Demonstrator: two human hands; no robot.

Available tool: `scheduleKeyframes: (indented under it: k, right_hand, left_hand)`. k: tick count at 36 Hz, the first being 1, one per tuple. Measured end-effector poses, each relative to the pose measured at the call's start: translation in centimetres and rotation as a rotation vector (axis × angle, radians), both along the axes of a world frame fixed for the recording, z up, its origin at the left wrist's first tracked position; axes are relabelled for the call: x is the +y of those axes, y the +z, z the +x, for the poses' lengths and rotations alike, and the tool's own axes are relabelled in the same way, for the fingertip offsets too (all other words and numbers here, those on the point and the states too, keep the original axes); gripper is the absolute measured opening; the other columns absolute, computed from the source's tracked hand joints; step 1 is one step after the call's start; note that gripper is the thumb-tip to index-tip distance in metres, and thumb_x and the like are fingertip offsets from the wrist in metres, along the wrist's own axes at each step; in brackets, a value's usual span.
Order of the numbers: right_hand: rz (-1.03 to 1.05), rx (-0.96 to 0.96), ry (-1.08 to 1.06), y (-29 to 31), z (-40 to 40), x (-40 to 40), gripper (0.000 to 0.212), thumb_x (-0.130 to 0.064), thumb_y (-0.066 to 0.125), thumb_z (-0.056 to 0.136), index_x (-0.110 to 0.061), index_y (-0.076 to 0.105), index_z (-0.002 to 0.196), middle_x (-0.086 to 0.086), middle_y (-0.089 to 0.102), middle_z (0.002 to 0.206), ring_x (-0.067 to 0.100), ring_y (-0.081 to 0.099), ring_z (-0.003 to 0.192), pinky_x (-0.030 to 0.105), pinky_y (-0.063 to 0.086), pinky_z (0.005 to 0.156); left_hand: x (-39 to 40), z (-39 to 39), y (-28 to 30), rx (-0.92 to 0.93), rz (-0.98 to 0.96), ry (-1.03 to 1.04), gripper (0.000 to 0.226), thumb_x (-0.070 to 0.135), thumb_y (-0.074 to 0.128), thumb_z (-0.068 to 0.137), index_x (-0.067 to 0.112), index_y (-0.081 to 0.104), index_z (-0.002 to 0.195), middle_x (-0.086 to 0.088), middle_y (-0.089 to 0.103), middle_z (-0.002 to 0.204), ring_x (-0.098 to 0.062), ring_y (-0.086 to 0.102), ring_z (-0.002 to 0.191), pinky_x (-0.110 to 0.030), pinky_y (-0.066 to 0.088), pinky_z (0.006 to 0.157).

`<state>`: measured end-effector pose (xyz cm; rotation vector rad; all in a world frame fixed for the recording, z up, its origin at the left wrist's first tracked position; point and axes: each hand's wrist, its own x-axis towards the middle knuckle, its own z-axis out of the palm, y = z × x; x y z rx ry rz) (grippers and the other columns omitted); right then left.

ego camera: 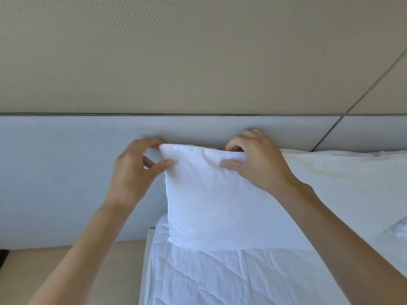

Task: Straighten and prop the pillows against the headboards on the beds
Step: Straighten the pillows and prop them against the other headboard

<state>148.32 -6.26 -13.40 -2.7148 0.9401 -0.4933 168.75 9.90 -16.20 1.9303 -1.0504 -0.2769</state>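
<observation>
The white pillow (211, 194) stands upright at frame centre, long axis vertical, top edge against the grey headboard (66, 172). Your left hand (134, 170) pinches its upper left corner; your right hand (255, 164) grips the top edge. A second pillow (352, 183) lies at right on the quilted bed cover (220, 278).

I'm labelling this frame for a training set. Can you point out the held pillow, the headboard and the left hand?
held pillow (211, 201): head view, middle of its white front face.
headboard (66, 164): head view, bare grey panel left of the pillow.
left hand (134, 172): head view, back of the hand.
</observation>
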Motion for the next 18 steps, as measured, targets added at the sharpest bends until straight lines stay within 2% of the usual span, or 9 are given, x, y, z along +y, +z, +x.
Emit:
scheduleKeyframes:
  k: [2, 3, 6, 8, 9, 11, 13, 16, 18]
  right_hand:
    - [-0.010, -0.007, 0.097, 0.4, 2.0, 1.2, 0.032, -0.048, 0.076, 0.077, -0.023, 0.065, 0.095, -0.013, 0.058, 0.092, 0.012, 0.047, 0.095, 0.027, 0.036, 0.079]
    - [-0.001, -0.005, 0.141, 0.5, 3.1, 1.9, 0.035, -0.049, 0.074, 0.078, -0.022, 0.065, 0.099, -0.012, 0.059, 0.094, 0.013, 0.049, 0.095, 0.029, 0.038, 0.082]
    - [0.036, -0.011, 0.207, 0.3, 6.0, 3.5, 0.037, -0.052, 0.069, 0.083, -0.019, 0.063, 0.098, -0.008, 0.063, 0.093, 0.017, 0.055, 0.092, 0.035, 0.044, 0.080]
    - [0.049, 0.005, 0.224, -0.2, 7.5, 4.1, 0.036, -0.051, 0.067, 0.085, -0.016, 0.057, 0.084, -0.006, 0.058, 0.080, 0.021, 0.053, 0.083, 0.038, 0.042, 0.071]
    - [0.055, 0.025, 0.223, -0.3, 8.0, 4.4, 0.038, -0.049, 0.066, 0.086, -0.017, 0.050, 0.076, -0.007, 0.051, 0.072, 0.021, 0.050, 0.078, 0.037, 0.038, 0.065]
    - [0.056, 0.063, 0.219, -0.4, 9.2, 4.8, 0.044, -0.045, 0.065, 0.088, -0.021, 0.036, 0.066, -0.008, 0.039, 0.064, 0.020, 0.043, 0.071, 0.036, 0.029, 0.060]
    - [0.062, 0.058, 0.213, -0.5, 10.1, 4.9, 0.047, -0.040, 0.065, 0.089, -0.022, 0.031, 0.062, -0.006, 0.037, 0.060, 0.021, 0.041, 0.067, 0.037, 0.032, 0.059]
    - [0.078, 0.010, 0.153, -0.8, 10.5, 4.5, 0.050, -0.032, 0.065, 0.089, -0.020, 0.028, 0.059, 0.000, 0.033, 0.053, 0.024, 0.038, 0.059, 0.036, 0.033, 0.055]
    - [0.092, -0.024, 0.124, -0.9, 10.3, 4.3, 0.052, -0.033, 0.067, 0.089, -0.019, 0.028, 0.058, 0.000, 0.030, 0.052, 0.023, 0.034, 0.056, 0.035, 0.030, 0.053]
  left_hand:
    - [1.4, 0.3, -2.4, 0.200, 0.034, 0.019, 0.039, 0.029, 0.079, 0.076, 0.031, 0.062, 0.112, 0.018, 0.064, 0.109, -0.010, 0.063, 0.064, -0.020, 0.045, 0.068]
    - [2.1, 0.5, -4.1, 0.300, 0.075, 0.015, 0.042, 0.027, 0.080, 0.076, 0.031, 0.062, 0.113, 0.016, 0.067, 0.105, -0.008, 0.062, 0.061, -0.018, 0.044, 0.064]
    - [3.6, -0.1, -10.2, 0.558, 0.303, -0.059, 0.047, 0.018, 0.080, 0.075, 0.033, 0.060, 0.115, 0.002, 0.071, 0.079, -0.005, 0.056, 0.050, -0.013, 0.043, 0.052]
    - [4.1, -1.4, -14.4, 0.689, 0.408, -0.128, 0.048, 0.007, 0.077, 0.076, 0.024, 0.060, 0.118, -0.003, 0.072, 0.094, -0.012, 0.063, 0.056, -0.022, 0.048, 0.053]
    - [4.3, -1.9, -16.2, 0.719, 0.437, -0.145, 0.048, 0.001, 0.074, 0.076, 0.019, 0.060, 0.118, -0.003, 0.072, 0.097, -0.015, 0.065, 0.059, -0.027, 0.051, 0.055]
    - [4.6, -2.6, -19.2, 0.742, 0.492, -0.124, 0.047, -0.004, 0.069, 0.070, 0.021, 0.062, 0.109, -0.004, 0.072, 0.076, -0.017, 0.066, 0.061, -0.037, 0.055, 0.071]
    - [4.6, -2.9, -21.5, 0.769, 0.504, -0.090, 0.045, -0.001, 0.063, 0.065, 0.023, 0.062, 0.103, -0.008, 0.068, 0.066, -0.018, 0.064, 0.060, -0.040, 0.054, 0.084]
    - [4.6, -3.5, -23.9, 0.801, 0.473, -0.001, 0.037, -0.001, 0.064, 0.076, 0.018, 0.062, 0.107, -0.003, 0.067, 0.076, -0.020, 0.071, 0.061, -0.028, 0.054, 0.077]
    - [4.6, -3.9, -24.9, 0.807, 0.455, 0.018, 0.030, 0.004, 0.065, 0.080, 0.019, 0.061, 0.105, -0.004, 0.072, 0.079, -0.019, 0.074, 0.066, -0.024, 0.053, 0.078]
